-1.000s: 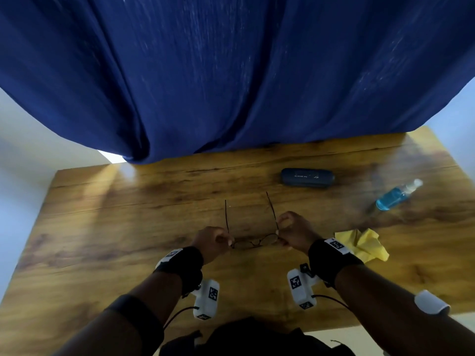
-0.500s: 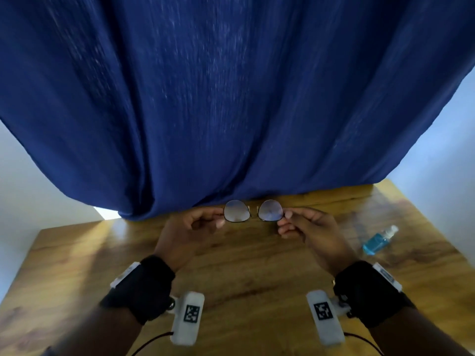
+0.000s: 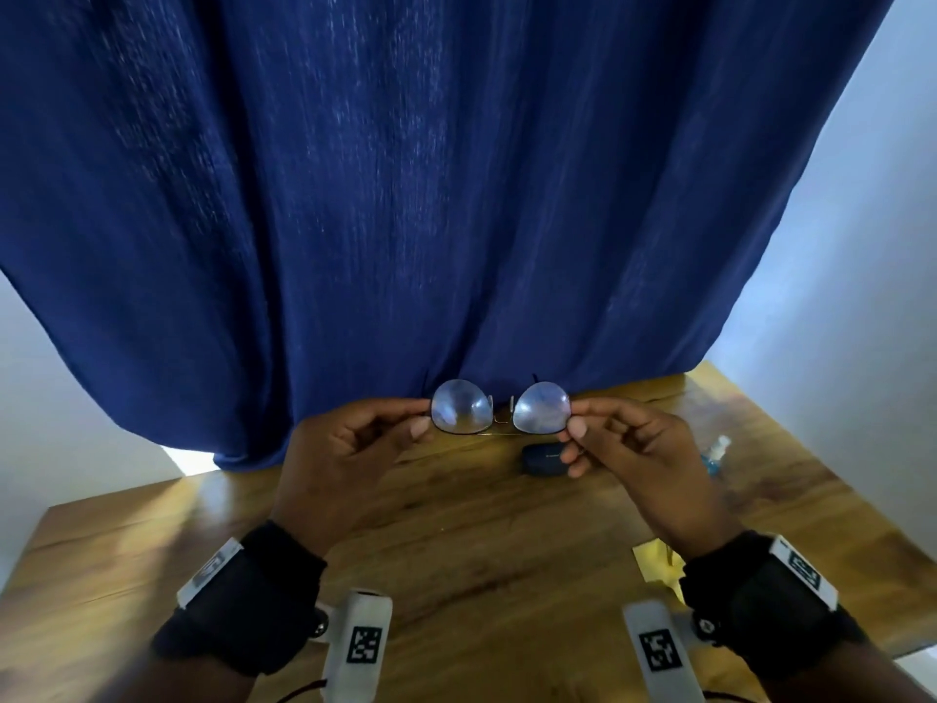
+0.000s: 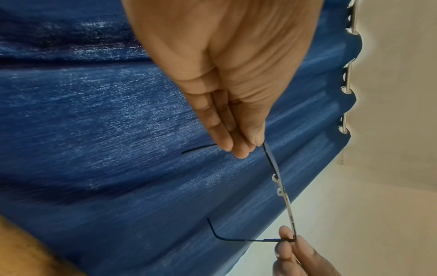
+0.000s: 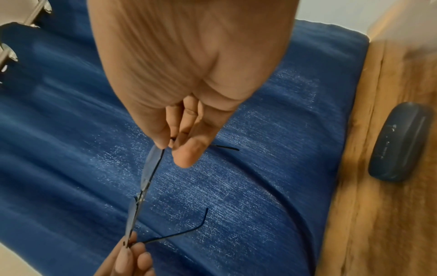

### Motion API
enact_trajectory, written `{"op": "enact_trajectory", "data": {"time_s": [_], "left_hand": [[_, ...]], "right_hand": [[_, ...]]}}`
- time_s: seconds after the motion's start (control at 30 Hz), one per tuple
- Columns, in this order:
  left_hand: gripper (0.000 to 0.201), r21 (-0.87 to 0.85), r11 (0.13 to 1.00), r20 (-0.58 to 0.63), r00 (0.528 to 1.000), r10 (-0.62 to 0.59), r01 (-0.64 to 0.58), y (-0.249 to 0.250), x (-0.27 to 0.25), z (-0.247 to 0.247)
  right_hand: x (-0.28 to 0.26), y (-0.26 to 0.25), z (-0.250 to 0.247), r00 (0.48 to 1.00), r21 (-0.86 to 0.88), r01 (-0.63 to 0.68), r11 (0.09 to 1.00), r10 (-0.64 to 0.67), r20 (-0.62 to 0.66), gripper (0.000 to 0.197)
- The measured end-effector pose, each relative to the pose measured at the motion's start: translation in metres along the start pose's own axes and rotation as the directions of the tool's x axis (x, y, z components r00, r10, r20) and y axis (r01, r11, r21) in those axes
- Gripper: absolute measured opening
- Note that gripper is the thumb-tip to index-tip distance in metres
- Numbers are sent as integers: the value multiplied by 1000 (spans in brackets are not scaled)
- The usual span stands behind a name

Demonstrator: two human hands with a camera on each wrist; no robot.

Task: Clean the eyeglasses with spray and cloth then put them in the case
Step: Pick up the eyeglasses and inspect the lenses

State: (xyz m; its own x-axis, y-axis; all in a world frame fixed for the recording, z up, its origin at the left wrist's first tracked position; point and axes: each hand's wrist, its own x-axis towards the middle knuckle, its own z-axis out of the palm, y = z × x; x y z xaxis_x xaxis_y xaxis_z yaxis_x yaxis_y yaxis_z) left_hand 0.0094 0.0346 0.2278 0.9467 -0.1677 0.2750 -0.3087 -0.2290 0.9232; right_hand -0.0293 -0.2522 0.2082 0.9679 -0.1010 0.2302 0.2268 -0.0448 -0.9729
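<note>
Thin dark-framed eyeglasses are held up in the air in front of the blue curtain, lenses facing me and both temple arms unfolded toward the curtain. My left hand pinches the left end of the frame and my right hand pinches the right end. A dark closed case lies on the wooden table below. The blue spray bottle shows partly behind my right hand. Part of the yellow cloth peeks out beside my right wrist.
The wooden table spreads below my hands. A blue curtain hangs close behind it and fills the background. White walls flank the curtain on both sides.
Both hands lifted the eyeglasses from just above the table to in front of the curtain and turned the lenses toward me. The head view tilted upward.
</note>
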Motion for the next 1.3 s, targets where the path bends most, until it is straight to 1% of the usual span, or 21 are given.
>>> {"op": "enact_trajectory", "data": {"time_s": [0.13, 0.23, 0.37, 0.5, 0.6, 0.67, 0.73, 0.83, 0.9, 0.93, 0.97, 1.0, 1.07, 1.13, 1.2, 1.23, 1.3], "left_hand": [[21, 3, 999, -36, 998, 42, -42, 7, -4, 8], [20, -4, 999, -74, 996, 53, -53, 12, -5, 23], [17, 26, 998, -114, 992, 58, -56, 18, -3, 48], [20, 31, 997, -164, 984, 71, -67, 29, 0, 77], [15, 39, 996, -190, 979, 81, -75, 36, 2, 94], [13, 39, 997, -192, 979, 70, -64, 37, 4, 105], [14, -3, 998, -203, 977, 56, -58, 36, 6, 115], [14, 4, 997, -232, 970, 74, -75, 34, 6, 125], [13, 33, 995, -262, 960, 96, -90, 34, 6, 129], [14, 51, 994, -284, 953, 108, -97, 34, 7, 130], [17, 51, 994, -305, 946, 109, -98, 34, 8, 131], [23, 23, 995, -316, 944, 97, -94, 33, 9, 131], [29, -18, 996, -313, 946, 81, -92, 31, 11, 128], [23, 36, 994, -304, 946, 110, -103, 29, 11, 125], [17, 94, 989, -281, 950, 138, -115, 26, 12, 118], [17, 94, 987, -269, 951, 151, -130, 24, 11, 114], [17, 85, 982, -261, 947, 188, -172, 22, 12, 108]], "right_hand": [[3, 0, -11, 998, -33, 54, 998, -53, 33, 24], [8, 1, -23, 996, -12, 74, 997, -73, 59, 26], [16, 3, -45, 995, 38, 72, 997, -75, 69, 26], [26, 2, -73, 993, 75, 49, 996, -56, 100, 28], [34, 4, -91, 993, 94, 45, 995, -55, 102, 27], [40, 7, -99, 993, 121, 59, 991, -71, 98, 23], [47, 11, -105, 991, 167, 81, 983, -97, 89, 21], [56, 14, -109, 990, 254, 94, 963, -118, 82, 26], [61, 17, -114, 990, 254, 86, 963, -112, 87, 39], [62, 17, -116, 990, 212, 89, 973, -110, 87, 45], [63, 18, -117, 989, 164, 100, 981, -116, 93, 47], [63, 20, -118, 987, 142, 113, 983, -128, 97, 44], [63, 22, -115, 984, 163, 138, 977, -154, 90, 30], [62, 22, -110, 983, 175, 156, 972, -170, 68, 22], [62, 23, -104, 980, 150, 180, 972, -191, 57, 20], [61, 23, -101, 978, 148, 191, 970, -202, 59, 22], [59, 20, -95, 977, 215, 195, 957, -209, 47, 25]]}}
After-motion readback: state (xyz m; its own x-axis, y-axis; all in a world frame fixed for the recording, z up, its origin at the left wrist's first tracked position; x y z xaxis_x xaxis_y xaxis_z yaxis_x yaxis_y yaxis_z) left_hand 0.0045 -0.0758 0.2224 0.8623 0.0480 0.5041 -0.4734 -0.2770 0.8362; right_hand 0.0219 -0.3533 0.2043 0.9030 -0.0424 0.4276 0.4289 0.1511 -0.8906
